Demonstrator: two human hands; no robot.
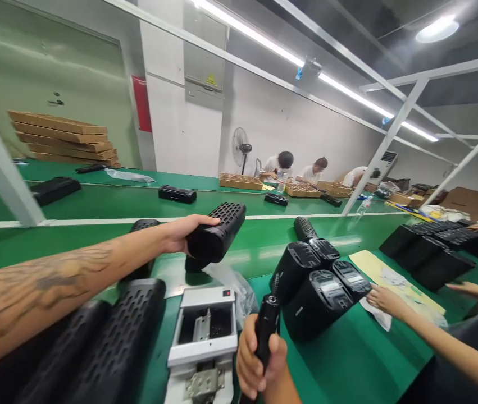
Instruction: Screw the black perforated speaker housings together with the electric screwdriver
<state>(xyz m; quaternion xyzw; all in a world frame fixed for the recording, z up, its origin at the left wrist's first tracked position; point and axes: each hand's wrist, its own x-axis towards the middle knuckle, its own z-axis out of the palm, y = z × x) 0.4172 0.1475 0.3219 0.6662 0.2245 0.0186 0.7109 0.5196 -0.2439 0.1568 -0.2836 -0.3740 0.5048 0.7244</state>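
Two hands of the wearer show in the head view. Stretched forward over the green table [348,359], the left hand [177,234] has its fingers wrapped around one end of a black perforated housing [217,234], which it holds tilted above the table surface, just over a crumpled clear plastic bag [232,283]. Low in the picture, the right hand [255,359] is clenched around the handle of a black power screwdriver [266,328], held upright. Between the two hands a white metal fixture [205,336] sits on the table, its top open. More perforated housings [116,342] lie at lower left, under the left forearm. Right of the screwdriver stands a cluster of black devices [318,280] with display panels. A co-worker's hand [384,300] rests spread on a white cloth [376,311] beside them. Across the table, a row of black boxes [432,247] stands at right, and three people sit far back near a standing fan [241,147].
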